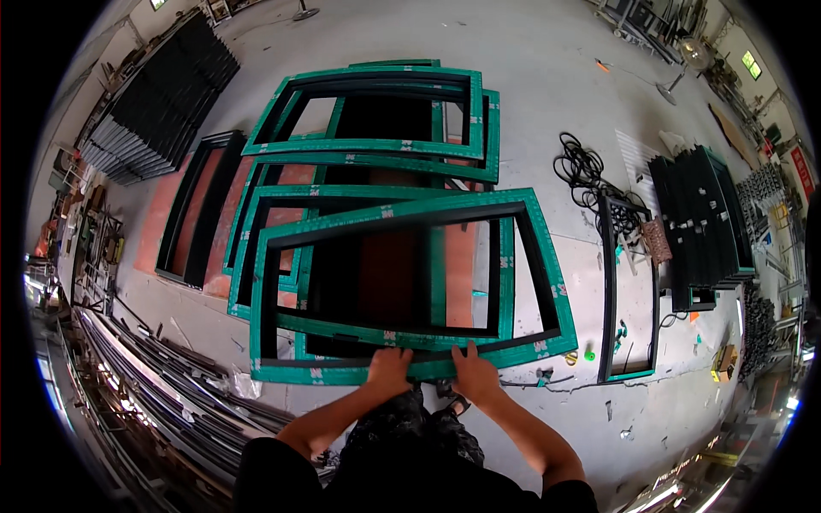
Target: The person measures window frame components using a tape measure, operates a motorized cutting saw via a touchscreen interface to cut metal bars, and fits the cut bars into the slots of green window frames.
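Observation:
A large rectangular frame [376, 211], dark inside and faced with green film, lies tilted on top of a stack of similar frames. My left hand [391, 368] grips its near bar left of the middle, fingers curled over the inner edge. A short way to the right, my right hand [474, 374] holds the same bar, also with its fingers over the edge. Both thumbs are hidden. Behind the top frame, another green-faced frame [342, 147] rests on the far part of the stack.
A dark frame [184, 224] stands left of the stack, near piled black frames [162, 94]. Long metal bars [171, 385] lie at lower left. On the right are coiled black hose [581, 171], an upright narrow frame [609, 291], and stacked dark frames [697, 222].

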Demonstrator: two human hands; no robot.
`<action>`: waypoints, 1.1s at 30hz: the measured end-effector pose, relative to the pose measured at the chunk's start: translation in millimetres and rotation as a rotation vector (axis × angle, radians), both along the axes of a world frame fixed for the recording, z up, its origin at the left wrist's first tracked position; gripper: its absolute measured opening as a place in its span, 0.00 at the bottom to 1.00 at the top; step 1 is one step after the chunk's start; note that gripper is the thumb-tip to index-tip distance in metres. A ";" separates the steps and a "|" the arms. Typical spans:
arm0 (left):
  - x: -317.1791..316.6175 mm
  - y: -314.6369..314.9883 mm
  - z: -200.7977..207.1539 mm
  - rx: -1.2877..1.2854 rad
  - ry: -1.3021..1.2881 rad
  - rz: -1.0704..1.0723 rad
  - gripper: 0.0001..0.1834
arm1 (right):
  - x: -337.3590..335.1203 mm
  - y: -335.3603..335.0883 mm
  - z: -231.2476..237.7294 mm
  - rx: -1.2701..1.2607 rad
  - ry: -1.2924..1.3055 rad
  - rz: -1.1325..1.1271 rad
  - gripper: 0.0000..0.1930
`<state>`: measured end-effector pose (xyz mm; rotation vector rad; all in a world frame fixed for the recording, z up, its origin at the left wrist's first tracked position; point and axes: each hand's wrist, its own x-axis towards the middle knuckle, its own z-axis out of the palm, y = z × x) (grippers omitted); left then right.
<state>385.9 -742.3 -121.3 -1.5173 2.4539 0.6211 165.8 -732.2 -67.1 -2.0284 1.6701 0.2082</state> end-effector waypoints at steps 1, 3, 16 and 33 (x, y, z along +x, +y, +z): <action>-6.8 4.3 1.2 0.041 -0.024 0.001 0.35 | -2.3 -3.3 -7.5 0.072 0.010 0.016 0.38; -11.0 13.1 -12.2 0.109 0.087 -0.041 0.43 | -12.1 -8.0 -24.1 0.133 0.034 0.078 0.31; 42.6 36.6 -52.3 0.446 0.396 0.324 0.21 | -25.5 -31.8 -80.4 0.479 0.077 0.291 0.29; 380.2 10.4 -121.7 0.154 0.296 1.710 0.49 | -31.7 -0.5 -81.6 0.261 0.010 0.119 0.30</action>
